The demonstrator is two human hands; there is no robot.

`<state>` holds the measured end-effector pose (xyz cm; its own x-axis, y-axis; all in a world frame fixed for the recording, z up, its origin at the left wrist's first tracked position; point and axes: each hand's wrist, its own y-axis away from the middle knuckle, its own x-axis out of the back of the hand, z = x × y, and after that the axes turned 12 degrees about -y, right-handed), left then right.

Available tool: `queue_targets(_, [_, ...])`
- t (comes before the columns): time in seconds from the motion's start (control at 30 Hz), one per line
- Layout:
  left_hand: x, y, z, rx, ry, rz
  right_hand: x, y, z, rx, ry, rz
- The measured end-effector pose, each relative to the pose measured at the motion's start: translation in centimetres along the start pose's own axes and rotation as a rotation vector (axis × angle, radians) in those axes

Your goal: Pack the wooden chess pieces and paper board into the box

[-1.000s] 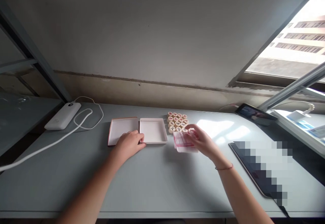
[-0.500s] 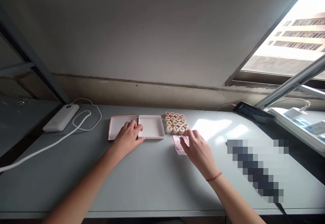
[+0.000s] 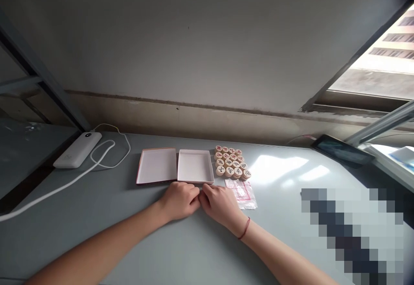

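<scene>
Free gap between cable and left tray — discs block passage right of right tray.

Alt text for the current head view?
Left hand and right hand, both curled, rest close together on a grey desk before two shallow open boxes. Farther right, round pieces with red and black characters form a block behind a pink-marked sheet.

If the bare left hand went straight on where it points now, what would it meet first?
Probably the bare right hand, wearing a thin red bracelet: it lies ahead of the left hand, touching or nearly so; I cannot tell.
</scene>
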<state>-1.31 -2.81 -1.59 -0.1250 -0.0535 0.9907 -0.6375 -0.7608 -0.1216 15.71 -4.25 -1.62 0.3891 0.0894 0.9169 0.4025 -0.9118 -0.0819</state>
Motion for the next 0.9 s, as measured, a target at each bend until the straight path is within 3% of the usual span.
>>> queue_targets(0.5, [0.43, 0.15, -0.43, -0.025, 0.06, -0.006, 0.59, 0.27, 0.38, 0.018, -0.088, -0.022])
queue_targets(0.9, [0.11, 0.4, -0.47, -0.043, 0.086, 0.077, 0.77, 0.31, 0.59, 0.055, -0.11, -0.037])
